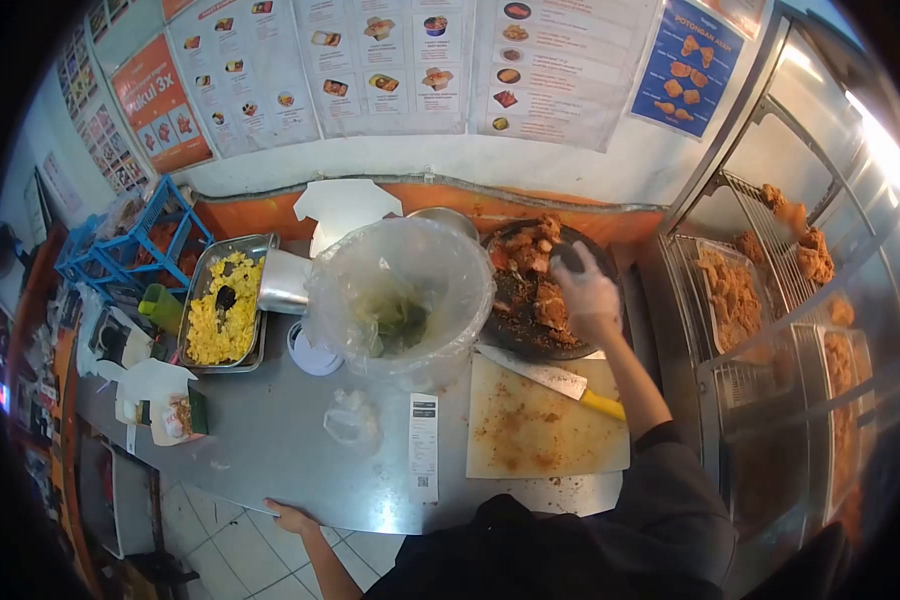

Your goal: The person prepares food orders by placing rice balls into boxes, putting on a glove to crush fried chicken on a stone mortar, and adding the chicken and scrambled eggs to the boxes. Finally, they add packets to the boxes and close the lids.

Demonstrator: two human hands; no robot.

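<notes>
My right hand (587, 293), in a thin clear glove, reaches into a dark round pan (511, 335) of fried chicken pieces (526, 256) and grips a dark pestle-like tool (568, 258). My left hand (292, 518) rests bare on the front edge of the steel counter (280, 450), fingers curled over the rim and holding nothing. A stained cutting board (542, 428) lies in front of the pan. A knife with a yellow handle (552, 381) rests across the board's far edge.
A bucket lined with a clear plastic bag (402, 300) stands left of the pan. A steel tray of yellow food (223, 305), a printed receipt (423, 445), a crumpled plastic bag (351, 420) and an open food box (170, 412) share the counter. A display case of fried chicken (760, 290) stands at right.
</notes>
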